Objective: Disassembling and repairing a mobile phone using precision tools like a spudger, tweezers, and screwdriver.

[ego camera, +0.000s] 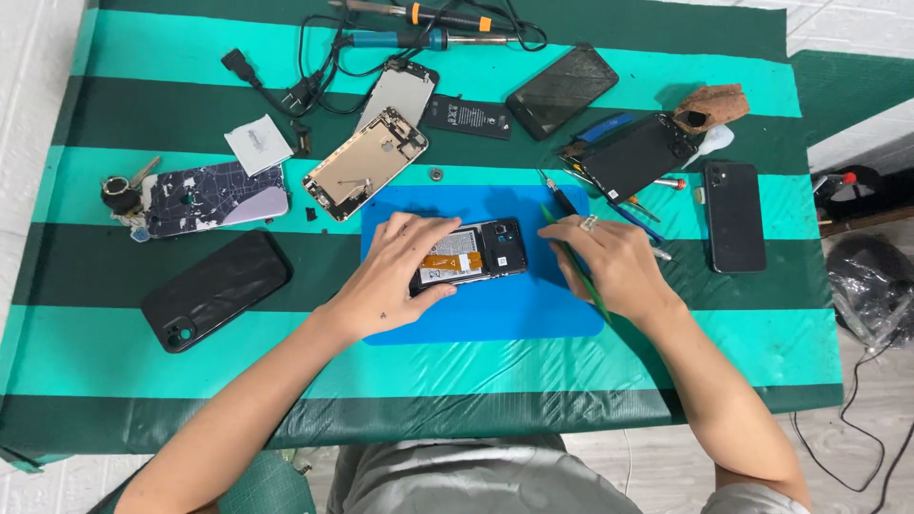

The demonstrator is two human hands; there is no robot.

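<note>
While the left hand (392,276) grips the opened smartphone (471,255) on the blue mat (505,319), its long axis runs left to right, camera end toward the right hand (614,262), which pinches a green pry tool (576,266) just beside that end.

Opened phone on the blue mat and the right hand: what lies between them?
Only bare blue mat lies between opened phone and right hand, in the head view.

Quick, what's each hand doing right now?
Left hand: closed around the opened phone on the blue mat.
Right hand: closed on a green tool.
</note>
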